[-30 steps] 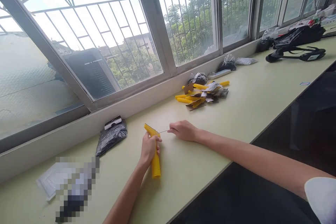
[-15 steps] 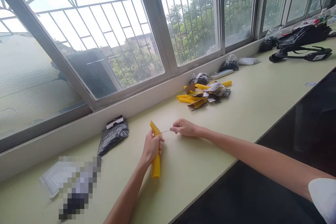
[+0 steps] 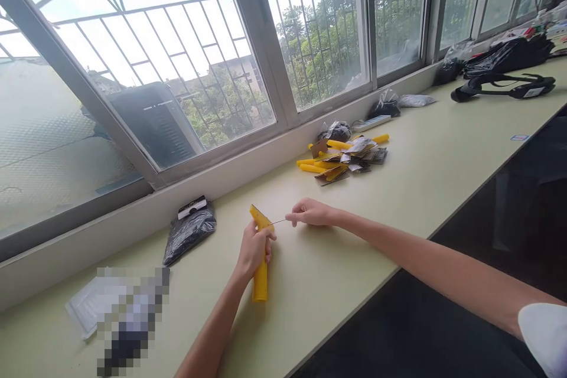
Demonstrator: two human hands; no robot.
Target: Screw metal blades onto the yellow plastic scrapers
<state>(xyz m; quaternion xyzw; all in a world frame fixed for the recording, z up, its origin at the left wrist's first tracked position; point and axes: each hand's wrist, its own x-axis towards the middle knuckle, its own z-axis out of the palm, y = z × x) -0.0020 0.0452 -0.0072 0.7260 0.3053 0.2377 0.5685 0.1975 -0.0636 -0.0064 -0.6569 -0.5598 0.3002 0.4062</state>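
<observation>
My left hand [image 3: 257, 246] is wrapped round a yellow plastic tube [image 3: 261, 283] with a slanted upper end, held over the pale green table. To its right, my right hand [image 3: 305, 212] pinches a thin metal rod [image 3: 279, 222]. The rod's far end meets the side of the tube near its slanted end; whether it enters the tube is too small to tell. My right fingers hide the rod's other end.
Beyond my hands lies a pile of yellow tubes [image 3: 310, 167] and cardboard pieces. A black plastic-wrapped packet [image 3: 190, 233] is at the left, near a clear packet [image 3: 86, 307] and a blurred-out item. Black headgear [image 3: 500, 88] and bags line the window side.
The whole view has shifted slightly. Both hands keep their grips, and the rod still meets the yellow tube.
</observation>
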